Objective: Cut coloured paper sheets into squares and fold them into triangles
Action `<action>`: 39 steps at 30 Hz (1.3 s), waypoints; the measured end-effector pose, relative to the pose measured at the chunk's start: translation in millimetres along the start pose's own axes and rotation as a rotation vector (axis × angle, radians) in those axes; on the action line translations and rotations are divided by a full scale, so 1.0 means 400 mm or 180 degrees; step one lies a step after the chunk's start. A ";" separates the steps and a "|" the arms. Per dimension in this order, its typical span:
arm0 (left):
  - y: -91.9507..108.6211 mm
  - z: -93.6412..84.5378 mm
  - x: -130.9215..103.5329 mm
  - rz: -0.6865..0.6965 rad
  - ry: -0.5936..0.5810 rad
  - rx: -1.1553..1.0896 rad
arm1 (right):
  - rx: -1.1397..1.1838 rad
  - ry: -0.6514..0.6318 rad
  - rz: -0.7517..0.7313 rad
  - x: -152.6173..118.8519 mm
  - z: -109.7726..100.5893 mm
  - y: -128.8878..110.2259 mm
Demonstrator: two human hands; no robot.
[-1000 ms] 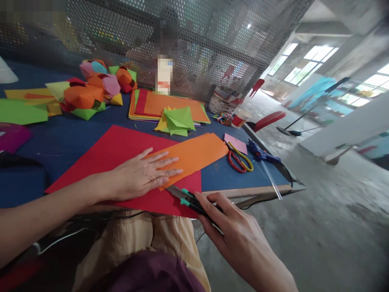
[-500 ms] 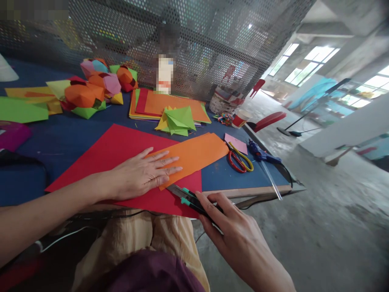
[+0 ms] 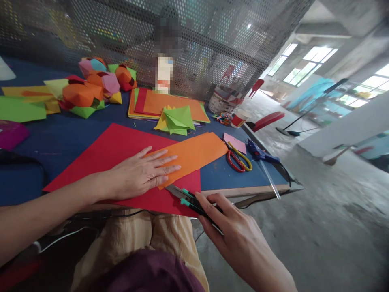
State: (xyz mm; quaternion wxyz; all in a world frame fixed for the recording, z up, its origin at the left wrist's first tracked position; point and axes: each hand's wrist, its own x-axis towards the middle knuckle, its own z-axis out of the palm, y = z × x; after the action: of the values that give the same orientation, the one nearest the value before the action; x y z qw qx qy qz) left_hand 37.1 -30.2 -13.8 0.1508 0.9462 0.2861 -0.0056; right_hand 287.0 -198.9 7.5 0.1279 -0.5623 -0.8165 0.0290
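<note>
My left hand (image 3: 142, 172) lies flat with its fingers spread, pressing on the left part of an orange paper (image 3: 199, 150) that looks folded. Beneath both is a large red sheet of paper (image 3: 118, 146), its near edge reaching the table's front edge. My right hand (image 3: 232, 227) is wrapped round a black and green utility knife (image 3: 190, 198). Its blade is out and points left, at the near corner of the orange paper, beside my left thumb. Whether the blade touches the paper I cannot tell.
Right of the orange paper lie scissors (image 3: 238, 158), a pink paper (image 3: 235, 143) and a blue glue gun (image 3: 261, 152). Behind are green folded papers (image 3: 179, 119), a stack of coloured sheets (image 3: 167, 101), folded paper shapes (image 3: 80, 95) and a paper cup (image 3: 240, 117). A perforated metal screen (image 3: 197, 44) borders the back.
The view has shifted very slightly. Both hands, the knife and the papers keep nearly the same places.
</note>
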 end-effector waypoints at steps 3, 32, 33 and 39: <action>-0.001 0.002 0.000 0.0028 0.0021 -0.0025 | 0.0025 -0.0056 -0.0015 0.001 -0.002 -0.002; -0.001 0.005 0.001 0.0007 0.0031 -0.0024 | 0.0100 -0.0042 -0.0020 0.001 0.003 0.001; -0.001 0.005 0.001 0.0016 0.0034 -0.0023 | 0.0102 -0.0047 -0.0028 0.001 0.004 0.000; -0.004 0.008 -0.001 0.0019 0.0095 -0.0051 | 0.0155 0.0000 -0.0034 -0.001 0.008 -0.001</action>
State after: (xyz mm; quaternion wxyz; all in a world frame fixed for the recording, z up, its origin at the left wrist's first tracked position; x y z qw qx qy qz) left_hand 36.1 -30.1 -17.0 0.1541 0.9458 0.2855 0.0112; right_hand 285.9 -199.1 4.2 0.1417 -0.5546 -0.8185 0.0482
